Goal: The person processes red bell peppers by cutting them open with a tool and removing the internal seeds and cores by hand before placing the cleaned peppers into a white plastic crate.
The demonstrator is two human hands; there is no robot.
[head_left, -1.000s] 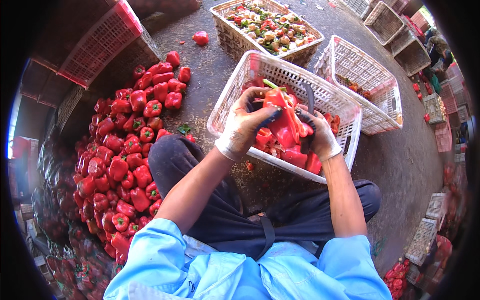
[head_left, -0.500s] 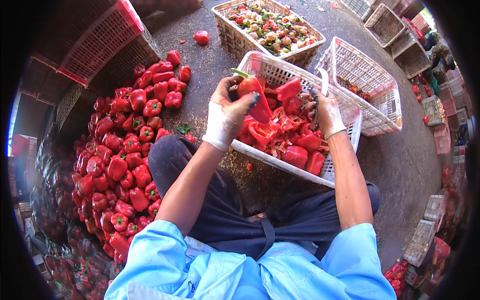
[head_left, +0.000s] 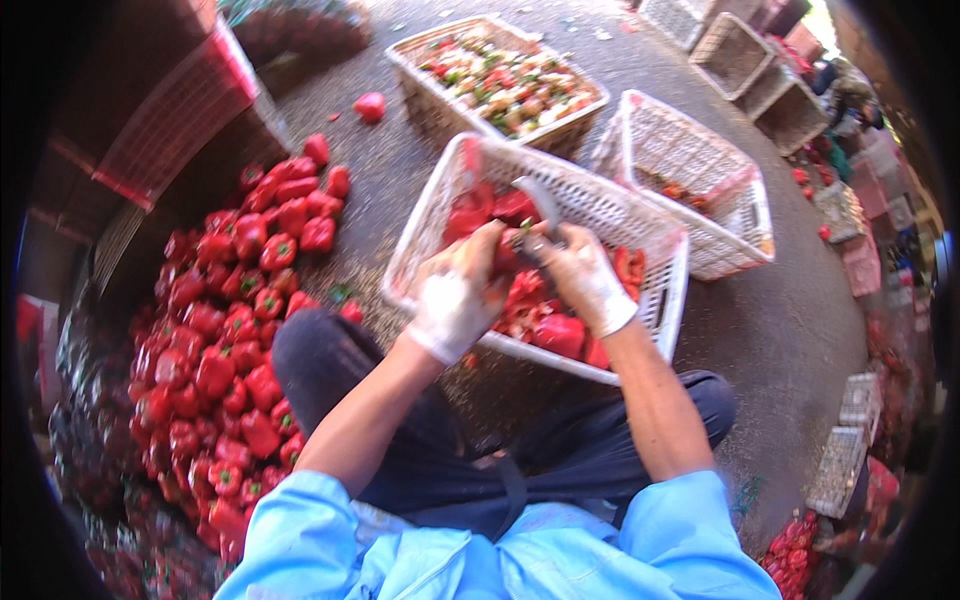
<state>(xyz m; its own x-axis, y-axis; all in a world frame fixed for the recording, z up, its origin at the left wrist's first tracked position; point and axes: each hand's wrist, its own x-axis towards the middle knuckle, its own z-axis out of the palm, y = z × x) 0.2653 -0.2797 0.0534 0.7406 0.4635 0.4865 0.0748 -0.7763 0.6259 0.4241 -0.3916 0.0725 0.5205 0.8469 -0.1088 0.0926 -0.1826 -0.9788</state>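
My left hand (head_left: 458,285), in a soiled white glove, is closed on a red pepper (head_left: 507,250) over a white plastic crate (head_left: 420,230). My right hand (head_left: 585,275), also gloved, grips a curved knife (head_left: 538,195) against the pepper's top, where a bit of green stem shows. The crate holds cut and whole-looking red peppers (head_left: 560,335) beneath both hands. The view is slightly smeared by motion.
A pile of red peppers (head_left: 215,375) lies at my left, beside netted sacks and stacked crates (head_left: 175,120). A crate of trimmings (head_left: 510,85) and another crate (head_left: 740,230) stand beyond mine. A person (head_left: 850,95) bends among crates at far right.
The knife has moved from the crate's right side to the pepper in my left hand. Both hands have drawn together lower over the crate. The view has shifted slightly.
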